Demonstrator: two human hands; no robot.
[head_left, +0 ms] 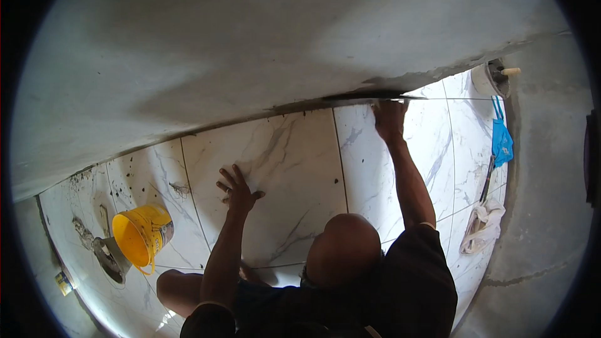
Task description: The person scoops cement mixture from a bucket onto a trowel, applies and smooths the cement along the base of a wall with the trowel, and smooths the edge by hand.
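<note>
My left hand (238,191) rests on a white marble-patterned tile (288,181) with fingers spread and nothing held. Farther right, my right hand (391,116) reaches to the base of the grey wall (250,31), touching a thin dark strip or gap along the tile edge; its fingertips are hidden, so whether it grips anything is unclear. My bare bent legs show at the lower edge.
Left: a yellow bucket (138,238), grey container (109,260), dark debris, small yellow item (66,285). Right: a grey bucket (482,81) with a wooden handle, blue cloth or bag (503,141), long dark tool (487,178), white bag (482,228), grey concrete side surface (544,181).
</note>
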